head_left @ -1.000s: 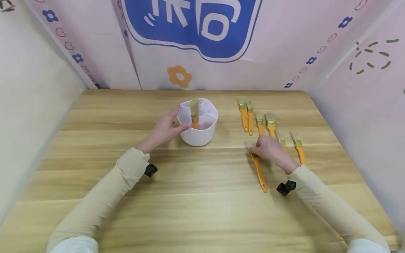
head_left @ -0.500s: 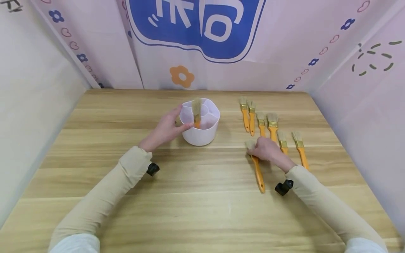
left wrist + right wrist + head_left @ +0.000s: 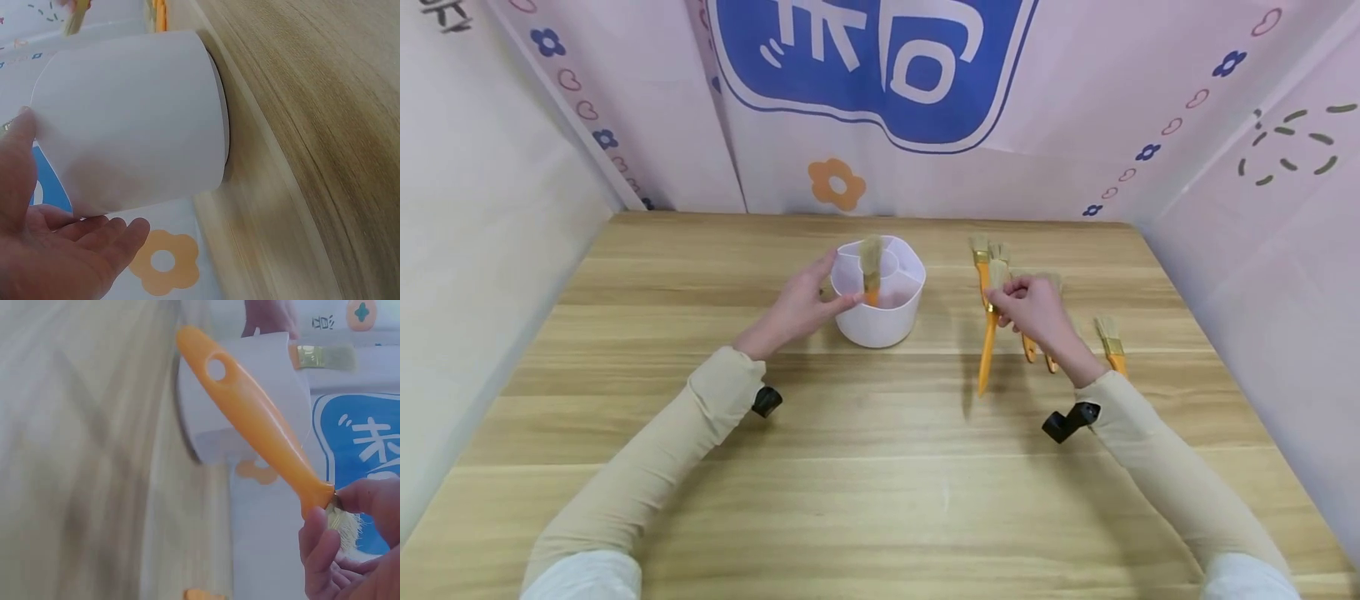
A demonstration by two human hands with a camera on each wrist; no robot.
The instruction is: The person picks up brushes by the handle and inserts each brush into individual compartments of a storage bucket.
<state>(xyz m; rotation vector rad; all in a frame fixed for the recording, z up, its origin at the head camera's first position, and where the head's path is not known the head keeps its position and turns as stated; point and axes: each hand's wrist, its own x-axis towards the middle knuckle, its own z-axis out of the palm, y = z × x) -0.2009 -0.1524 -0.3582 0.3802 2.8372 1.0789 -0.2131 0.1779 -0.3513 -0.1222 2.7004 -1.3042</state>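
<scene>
My left hand (image 3: 801,307) steadies a white divided holder (image 3: 880,325), its thumb at the front rim and its fingers along the left side. In the left wrist view the fingers lie against the holder's wall (image 3: 131,119). One paintbrush (image 3: 871,265) stands bristles up in the holder. To the right, my right hand (image 3: 1037,312) pinches another paintbrush (image 3: 988,354) near its metal band, above the table. Its orange handle (image 3: 256,422) points downward, with a hanging hole at the end. The fingers partly hide the bristles (image 3: 351,530).
Several orange-handled paintbrushes lie right of the holder, some hidden behind my right hand. One brush (image 3: 1111,340) lies farthest right, and another (image 3: 981,254) lies toward the back. Printed walls (image 3: 775,179) enclose the wooden table (image 3: 850,467) at the back and sides.
My right hand has lifted the paintbrush off the table and moved it up toward the back. The left hand stays at the holder. The view has shifted slightly.
</scene>
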